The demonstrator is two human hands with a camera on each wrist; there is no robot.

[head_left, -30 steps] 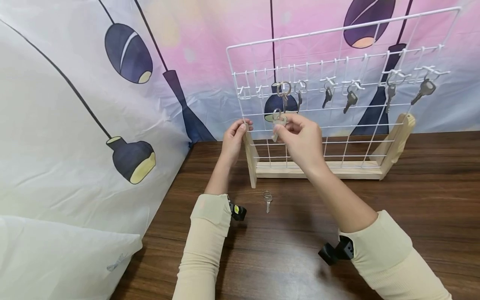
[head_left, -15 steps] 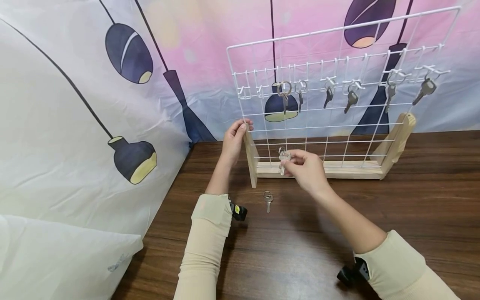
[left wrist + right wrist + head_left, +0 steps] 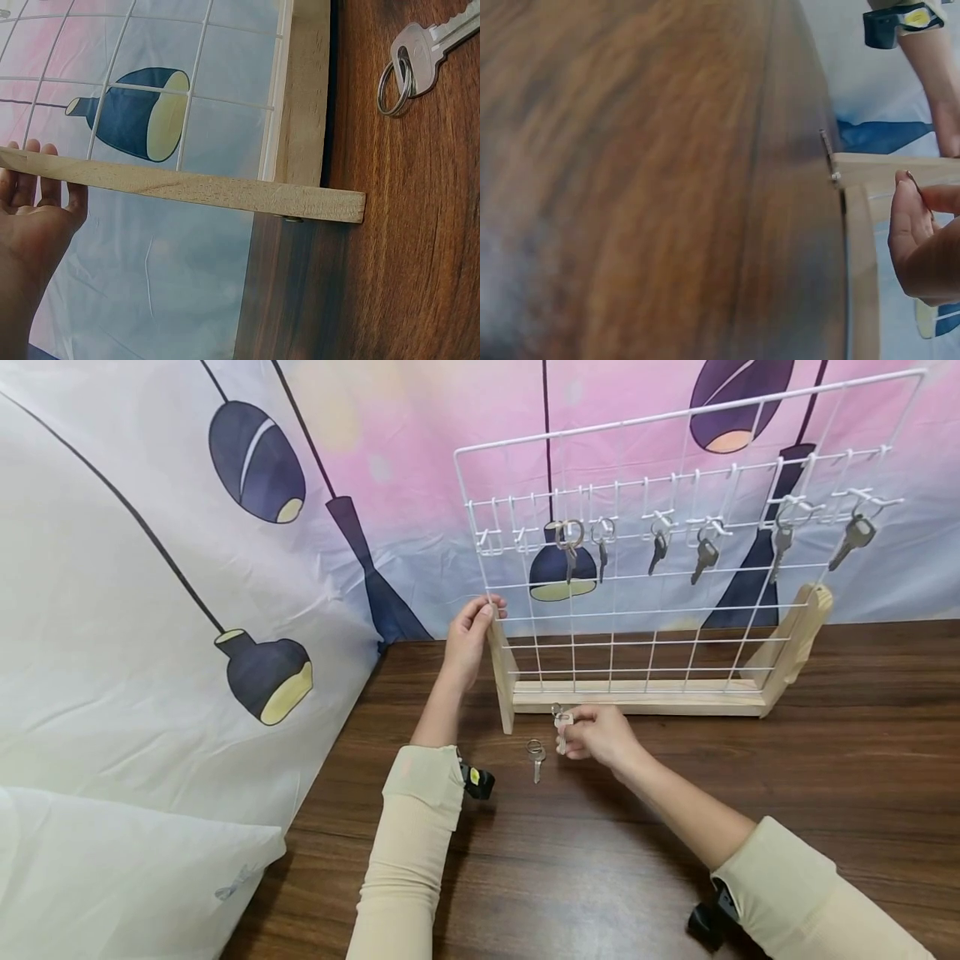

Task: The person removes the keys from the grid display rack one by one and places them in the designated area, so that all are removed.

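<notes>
From head, looking forward and down at left hand [image 3: 468,631] and right hand [image 3: 602,733], farthest. From left wrist, close, sideways. From right wrist, low above table [image 3: 652,187]. From first two, sharing loose key [image 3: 537,758] beside right hand.

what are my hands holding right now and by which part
Your right hand pinches a key by its head; your left hand grips the wooden side post near its upper end.
</notes>
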